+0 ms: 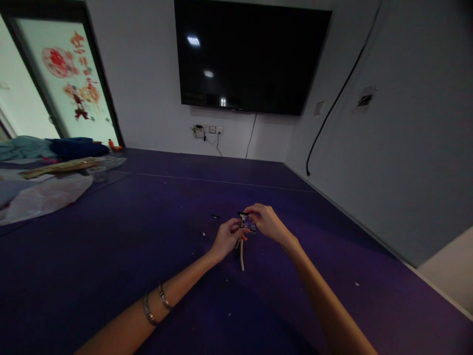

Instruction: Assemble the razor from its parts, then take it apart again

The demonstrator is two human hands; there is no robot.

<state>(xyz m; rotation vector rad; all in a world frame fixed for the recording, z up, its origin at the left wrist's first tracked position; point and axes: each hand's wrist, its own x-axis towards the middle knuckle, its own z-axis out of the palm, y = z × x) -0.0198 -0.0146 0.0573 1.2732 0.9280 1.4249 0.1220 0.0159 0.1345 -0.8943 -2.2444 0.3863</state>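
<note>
Near the middle of the purple tabletop, both my hands meet over a small silver-and-black piece (243, 219). My left hand (226, 239) is closed around its lower part, fingers pinched together. From under those fingers a thin, slightly curved cream-coloured strip (242, 256) hangs toward me; whether it joins the piece is hidden. My right hand (269, 222) pinches the black upper end from the right side. Just below the right fingers shows a small purple-and-silver patterned item (251, 227). A small dark piece (215, 216) lies on the table left of the hands.
The purple tabletop (166, 236) carries a few pale crumbs. At the left lie a clear plastic bag (51, 195) and folded cloths (77, 147). A large black television (254, 59) hangs on the far wall, and a black cable (334, 101) dangles at the right wall.
</note>
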